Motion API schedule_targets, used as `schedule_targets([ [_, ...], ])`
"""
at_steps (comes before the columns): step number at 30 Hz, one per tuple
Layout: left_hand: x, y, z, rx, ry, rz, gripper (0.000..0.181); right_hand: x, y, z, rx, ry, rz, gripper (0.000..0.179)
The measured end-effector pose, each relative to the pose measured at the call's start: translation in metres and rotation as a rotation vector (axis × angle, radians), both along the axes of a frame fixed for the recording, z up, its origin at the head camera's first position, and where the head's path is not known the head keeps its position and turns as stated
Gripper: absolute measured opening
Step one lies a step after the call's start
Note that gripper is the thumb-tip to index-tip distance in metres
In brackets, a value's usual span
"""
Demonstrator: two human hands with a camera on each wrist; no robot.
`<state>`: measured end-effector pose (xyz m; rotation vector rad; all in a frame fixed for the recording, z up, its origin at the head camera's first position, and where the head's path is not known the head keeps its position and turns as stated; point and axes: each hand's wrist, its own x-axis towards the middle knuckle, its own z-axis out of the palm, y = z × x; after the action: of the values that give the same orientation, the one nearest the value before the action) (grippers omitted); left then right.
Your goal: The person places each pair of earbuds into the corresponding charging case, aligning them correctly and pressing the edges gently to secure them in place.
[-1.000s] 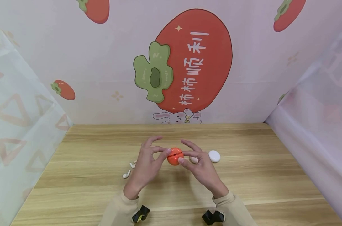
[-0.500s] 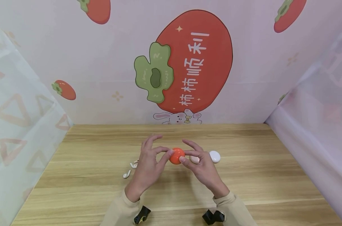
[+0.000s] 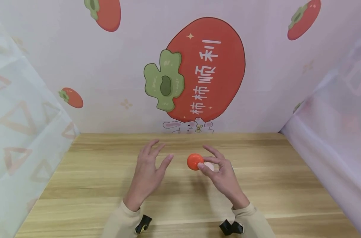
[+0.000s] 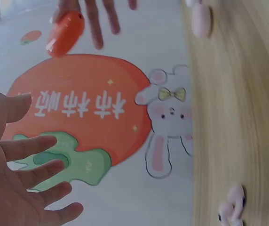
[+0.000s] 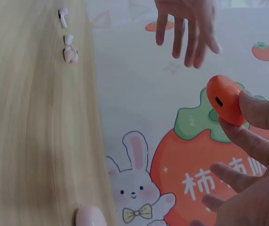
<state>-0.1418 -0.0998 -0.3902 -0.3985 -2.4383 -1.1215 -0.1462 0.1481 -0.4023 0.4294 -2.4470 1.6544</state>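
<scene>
My right hand (image 3: pixel 225 175) pinches a round, glossy orange earbud charging case (image 3: pixel 195 162) between thumb and index finger, above the table. A small dark port (image 5: pixel 218 101) shows on the case's edge in the right wrist view, and its lid looks closed. Apart from the case, on the left, my left hand (image 3: pixel 147 173) is held in the air with fingers spread and nothing in it. A pale pink case (image 3: pixel 209 167) lies on the table, partly hidden behind the right hand's fingers.
In the right wrist view, a white earbud (image 5: pixel 63 17) and several pink and white earbuds (image 5: pixel 70 54) lie on the wooden table (image 3: pixel 180 211). The left hand hides them in the head view. A printed cloth wall (image 3: pixel 109 66) stands behind the table's far edge.
The dark gap across the orange case has gone from view. My left hand has let go of the case and moved left, while my right hand has carried it slightly right.
</scene>
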Motion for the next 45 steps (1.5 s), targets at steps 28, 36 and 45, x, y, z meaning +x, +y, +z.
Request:
schedule_targets([
  [28, -0.003, -0.073, -0.035, -0.335, 0.044, 0.120, 0.057, -0.021, 0.141, -0.030, 0.472, -0.061, -0.287, 0.035],
  [36, -0.002, -0.080, -0.036, -0.357, 0.053, 0.122, 0.055, -0.026, 0.173, -0.040, 0.607, -0.196, -0.321, 0.041],
  [45, -0.001, -0.085, -0.033, -0.366, 0.048, 0.133, 0.054, -0.026, 0.196, -0.048, 0.601, -0.254, -0.318, 0.045],
])
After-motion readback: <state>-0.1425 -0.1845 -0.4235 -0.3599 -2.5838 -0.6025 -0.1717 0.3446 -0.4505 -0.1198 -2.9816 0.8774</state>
